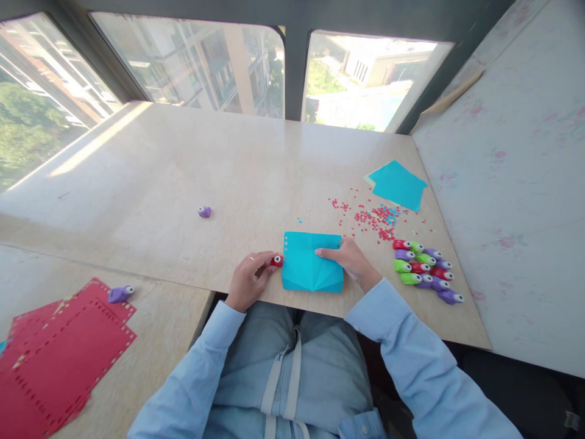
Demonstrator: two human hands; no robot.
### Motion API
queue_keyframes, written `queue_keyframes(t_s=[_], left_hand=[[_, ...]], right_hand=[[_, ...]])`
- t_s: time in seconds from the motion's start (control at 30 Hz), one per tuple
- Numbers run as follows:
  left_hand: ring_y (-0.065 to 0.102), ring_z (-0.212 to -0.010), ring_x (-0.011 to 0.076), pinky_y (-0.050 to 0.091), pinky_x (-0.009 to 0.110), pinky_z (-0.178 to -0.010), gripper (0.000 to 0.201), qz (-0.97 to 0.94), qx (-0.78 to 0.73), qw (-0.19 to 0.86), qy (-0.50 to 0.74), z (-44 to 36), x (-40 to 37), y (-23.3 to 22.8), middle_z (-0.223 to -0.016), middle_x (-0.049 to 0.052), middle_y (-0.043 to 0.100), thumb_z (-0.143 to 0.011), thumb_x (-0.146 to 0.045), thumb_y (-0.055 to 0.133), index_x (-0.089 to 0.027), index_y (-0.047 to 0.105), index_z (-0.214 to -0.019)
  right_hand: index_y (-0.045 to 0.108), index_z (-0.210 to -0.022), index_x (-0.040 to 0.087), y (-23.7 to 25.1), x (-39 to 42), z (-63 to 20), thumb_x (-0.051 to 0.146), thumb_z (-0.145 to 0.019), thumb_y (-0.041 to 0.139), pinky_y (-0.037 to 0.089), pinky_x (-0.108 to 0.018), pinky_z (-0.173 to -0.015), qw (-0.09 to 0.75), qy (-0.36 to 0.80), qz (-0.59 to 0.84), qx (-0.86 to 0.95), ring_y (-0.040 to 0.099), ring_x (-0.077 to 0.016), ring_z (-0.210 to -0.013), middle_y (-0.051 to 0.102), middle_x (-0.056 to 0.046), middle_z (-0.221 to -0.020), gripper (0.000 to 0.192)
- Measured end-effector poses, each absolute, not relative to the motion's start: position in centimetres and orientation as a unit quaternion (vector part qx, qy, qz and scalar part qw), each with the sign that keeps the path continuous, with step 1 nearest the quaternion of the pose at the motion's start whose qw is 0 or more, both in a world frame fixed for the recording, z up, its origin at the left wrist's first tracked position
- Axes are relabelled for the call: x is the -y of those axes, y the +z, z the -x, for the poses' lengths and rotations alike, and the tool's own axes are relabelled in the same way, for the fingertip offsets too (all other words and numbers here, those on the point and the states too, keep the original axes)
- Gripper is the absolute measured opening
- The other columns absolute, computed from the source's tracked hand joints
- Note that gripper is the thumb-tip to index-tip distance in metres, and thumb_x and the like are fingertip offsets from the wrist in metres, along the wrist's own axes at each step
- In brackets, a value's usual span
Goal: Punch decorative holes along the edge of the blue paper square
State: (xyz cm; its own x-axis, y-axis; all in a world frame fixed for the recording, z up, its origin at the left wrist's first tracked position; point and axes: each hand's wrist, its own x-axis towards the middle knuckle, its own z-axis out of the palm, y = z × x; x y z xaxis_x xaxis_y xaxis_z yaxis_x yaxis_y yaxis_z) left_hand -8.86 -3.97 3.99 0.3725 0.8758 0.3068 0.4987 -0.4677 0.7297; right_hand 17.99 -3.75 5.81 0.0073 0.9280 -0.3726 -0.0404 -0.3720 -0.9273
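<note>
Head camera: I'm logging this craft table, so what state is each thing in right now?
Blue paper: folded, flat on the table, holes punched along its left edge.
Red punch: pinched in the left hand at the paper's left edge.
Right hand: pressing on the paper's top right part.
Pile of punches: lying together, untouched.
Red sheets: perforated along the edges, stacked.
Confetti: scattered loose.

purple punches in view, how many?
6: one mid-table, one on the red sheets, four in the cluster on the right. More may be hidden there.
</note>
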Motion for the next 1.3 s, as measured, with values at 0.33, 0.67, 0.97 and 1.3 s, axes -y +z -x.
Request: queue_keyframes(t_s=[0.33,0.67,0.97,1.3], left_hand=[[0.062,-0.096,0.0183,0.050,0.033,-0.086,0.024,-0.786,-0.439,0.275,0.339,8.8,4.0,4.1,-0.108,0.004,0.068,-0.089,-0.023,0.061,-0.023,0.065,-0.113],[0.061,-0.101,0.0188,0.049,0.035,-0.089,0.024,-0.790,-0.433,0.274,0.337,8.9,3.9,4.1,-0.111,0.004,0.068,-0.089,-0.024,0.062,-0.023,0.065,-0.113],[0.061,-0.103,0.0191,0.049,0.036,-0.090,0.024,-0.796,-0.427,0.268,0.336,8.8,3.9,4.1,-0.111,0.004,0.068,-0.090,-0.024,0.060,-0.024,0.065,-0.113],[0.061,-0.104,0.0209,0.051,0.038,-0.090,0.026,-0.797,-0.427,0.260,0.339,8.7,4.0,4.3,-0.112,0.007,0.067,-0.090,-0.026,0.058,-0.023,0.065,-0.115]], right_hand=[[0.067,-0.087,0.012,5.2,3.6,-17.5,0.039,-0.059,0.079,0.050,-0.031,-0.061,0.392,0.541,0.615,0.418,0.063,-0.0211,-0.073,0.070,-0.008,-0.087,0.041],[0.067,-0.084,0.012,5.9,3.6,-16.7,0.038,-0.057,0.079,0.048,-0.030,-0.060,0.390,0.511,0.639,0.421,0.061,-0.0188,-0.067,0.069,-0.006,-0.080,0.039],[0.065,-0.082,0.013,6.0,3.6,-16.6,0.039,-0.055,0.081,0.045,-0.028,-0.056,0.382,0.499,0.663,0.406,0.059,-0.0189,-0.067,0.065,-0.005,-0.075,0.042],[0.067,-0.087,0.012,6.1,3.6,-16.5,0.041,-0.058,0.081,0.050,-0.030,-0.061,0.400,0.548,0.617,0.399,0.063,-0.0205,-0.071,0.070,-0.008,-0.085,0.043]])
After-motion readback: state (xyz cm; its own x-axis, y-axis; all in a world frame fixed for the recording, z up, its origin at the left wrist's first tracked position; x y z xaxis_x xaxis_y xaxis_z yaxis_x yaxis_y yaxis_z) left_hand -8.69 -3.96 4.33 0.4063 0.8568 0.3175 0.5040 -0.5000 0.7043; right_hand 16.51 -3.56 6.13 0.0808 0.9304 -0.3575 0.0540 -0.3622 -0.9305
